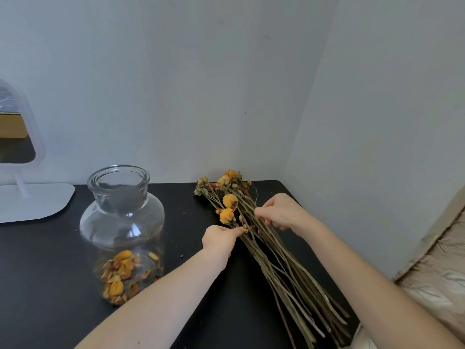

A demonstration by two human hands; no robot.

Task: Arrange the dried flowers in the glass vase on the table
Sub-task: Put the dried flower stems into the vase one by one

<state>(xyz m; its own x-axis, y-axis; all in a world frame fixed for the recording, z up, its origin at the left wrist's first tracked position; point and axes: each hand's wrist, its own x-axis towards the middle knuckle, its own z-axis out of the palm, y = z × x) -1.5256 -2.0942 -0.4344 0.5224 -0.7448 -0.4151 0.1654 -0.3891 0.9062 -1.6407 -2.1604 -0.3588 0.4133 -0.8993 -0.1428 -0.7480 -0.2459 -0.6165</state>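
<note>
Closest to me, the cut ends of the dried flowers fan out over the near right edge of the table, a matte black top. The stems are thin, woody and olive-brown, lying flat in a loose bundle that runs away from me toward the corner. At the far end are round, fuzzy orange heads and smaller shrivelled blooms.

My left hand pinches a single stem between thumb and fingertips, just below the orange heads. My right hand has its fingers curled onto the stems on the bundle's other side, gripping several.

The glass vase stands upright to the left of the bundle, well apart from it. It is clear and broad-shouldered, with a short wide neck and a thick rolled rim. Loose petals, orange and papery brown, lie heaped in its bottom.

A white-framed mirror on a flat base stands at the far left.
</note>
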